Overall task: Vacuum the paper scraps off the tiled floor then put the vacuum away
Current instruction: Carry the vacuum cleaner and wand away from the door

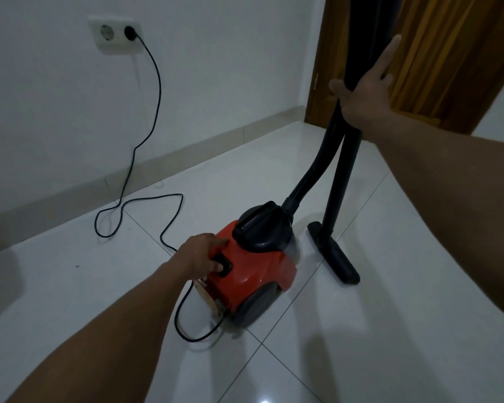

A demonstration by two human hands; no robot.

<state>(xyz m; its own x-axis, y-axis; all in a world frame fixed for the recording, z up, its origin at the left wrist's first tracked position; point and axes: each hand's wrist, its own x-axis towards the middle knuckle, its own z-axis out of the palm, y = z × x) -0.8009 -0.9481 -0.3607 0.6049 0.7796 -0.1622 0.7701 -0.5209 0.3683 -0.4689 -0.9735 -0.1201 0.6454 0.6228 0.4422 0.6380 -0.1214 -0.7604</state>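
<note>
my left hand (200, 254) rests loose-fingered on the red vacuum (253, 271), thumb pressing its switch (223, 264). my right hand (361, 94) steadies the upright wand (339, 181), fingers straight. the vacuum sits on the tiled floor (390, 315); no paper scraps show, so i judge sweeping done and stowing left. the cord (157, 82) is plugged in. one vacuum, one hose (312, 170), one nozzle (336, 254), one cord.
</note>
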